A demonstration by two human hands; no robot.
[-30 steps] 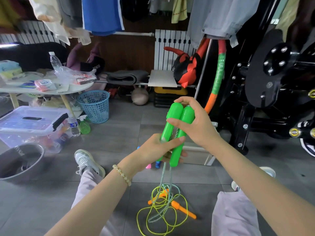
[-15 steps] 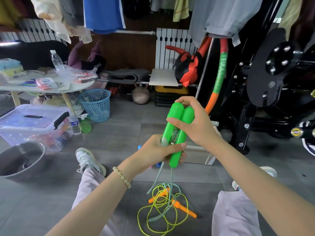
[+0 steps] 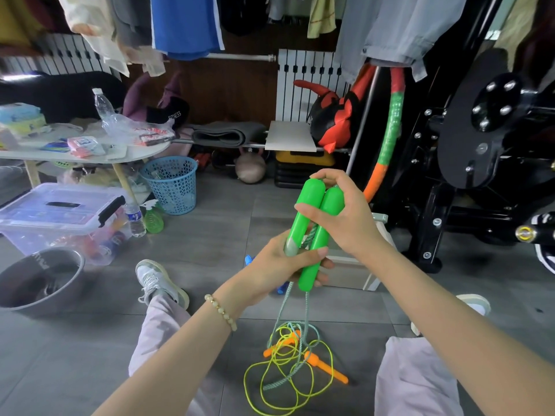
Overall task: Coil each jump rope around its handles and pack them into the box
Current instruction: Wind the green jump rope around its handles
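Between my knees the pale green cord (image 3: 280, 381) lies in a loose heap on the floor, tangled with an orange-handled yellow rope (image 3: 327, 367); from that heap two strands rise straight up to my left hand (image 3: 279, 265), whose fingers and thumb curl round the lower ends of the green handles (image 3: 315, 229); the pair stand side by side, nearly upright, tops leaning slightly right; my right hand (image 3: 345, 217) clasps their upper half from the right; so the slack lies directly below the grip, nearer my left hand, and I judge each wrap must cross the handles' long axis; the clear lidded box (image 3: 45, 211) sits well off to my left.
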